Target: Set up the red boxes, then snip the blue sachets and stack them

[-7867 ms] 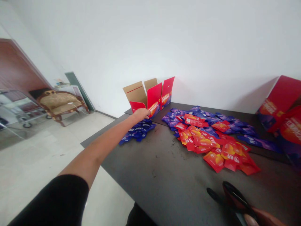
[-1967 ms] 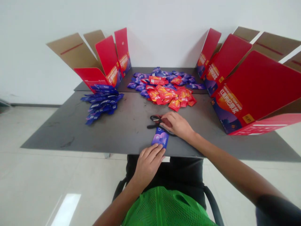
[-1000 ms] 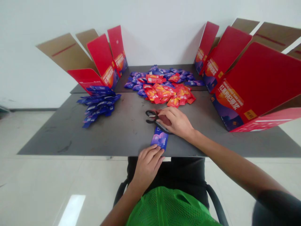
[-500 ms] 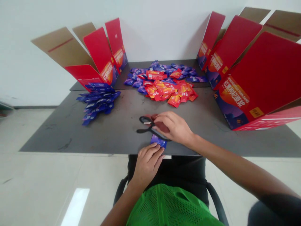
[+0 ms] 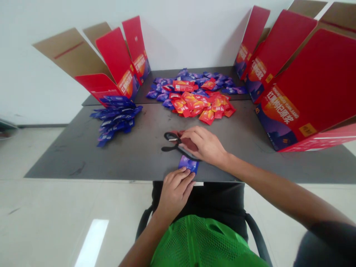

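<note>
My left hand (image 5: 175,190) is at the table's near edge, its fingers closed on the lower end of a purple sachet (image 5: 188,163) that lies flat on the table. My right hand (image 5: 204,145) is wrapped round the handles of black scissors (image 5: 172,142), whose open blades cross the sachet's upper end. A heap of red and purple sachets (image 5: 198,97) lies further back in the middle. A separate stack of blue sachets (image 5: 116,116) sits at the left.
The dark grey table (image 5: 130,157) carries an open red carton (image 5: 111,74) at the back left and larger open red cartons (image 5: 294,89) along the right. My green mesh garment (image 5: 200,244) and chair are below the table edge. Pale tiled floor lies to the left.
Earlier my left arm reached out to the blue stack. Over the last second the scissors slid toward me over the purple sachet, covering more of it, while my left hand kept hold of its near end.
</note>
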Demonstrator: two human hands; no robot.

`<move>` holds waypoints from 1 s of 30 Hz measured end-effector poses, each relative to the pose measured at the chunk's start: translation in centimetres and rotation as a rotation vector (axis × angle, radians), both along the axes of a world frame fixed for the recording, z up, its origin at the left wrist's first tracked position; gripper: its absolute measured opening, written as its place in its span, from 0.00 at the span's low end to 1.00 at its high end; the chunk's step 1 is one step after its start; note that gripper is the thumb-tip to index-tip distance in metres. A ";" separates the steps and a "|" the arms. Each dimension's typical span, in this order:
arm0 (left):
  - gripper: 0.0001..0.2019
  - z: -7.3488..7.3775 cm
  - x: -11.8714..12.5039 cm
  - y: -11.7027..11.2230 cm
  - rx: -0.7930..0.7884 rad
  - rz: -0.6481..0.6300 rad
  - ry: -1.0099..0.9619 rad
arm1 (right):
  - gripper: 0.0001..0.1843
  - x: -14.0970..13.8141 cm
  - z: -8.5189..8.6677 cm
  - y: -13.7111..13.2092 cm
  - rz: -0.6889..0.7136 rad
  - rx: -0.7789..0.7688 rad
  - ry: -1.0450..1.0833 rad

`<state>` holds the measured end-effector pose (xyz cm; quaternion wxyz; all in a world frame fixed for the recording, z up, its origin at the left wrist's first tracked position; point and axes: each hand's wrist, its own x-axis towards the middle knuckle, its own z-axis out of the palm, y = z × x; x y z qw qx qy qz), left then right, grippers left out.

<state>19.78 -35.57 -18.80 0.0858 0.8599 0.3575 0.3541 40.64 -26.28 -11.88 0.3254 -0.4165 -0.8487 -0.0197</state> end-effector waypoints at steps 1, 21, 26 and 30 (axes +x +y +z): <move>0.11 0.0 0.0 0.0 -0.007 0.008 0.007 | 0.13 -0.7 -0.1 -1.2 0.040 -0.026 0.008; 0.08 0.3 0.0 0.0 -0.043 0.018 0.038 | 0.11 -2.2 -0.4 -2.6 0.070 -0.084 0.002; 0.13 0.2 -0.1 0.1 -0.029 -0.007 0.001 | 0.11 -1.5 -2.0 -1.3 0.010 -0.059 -0.052; 0.14 0.1 -0.1 0.2 -0.020 -0.011 -0.010 | 0.13 0.9 -2.4 2.5 -0.073 0.001 -0.150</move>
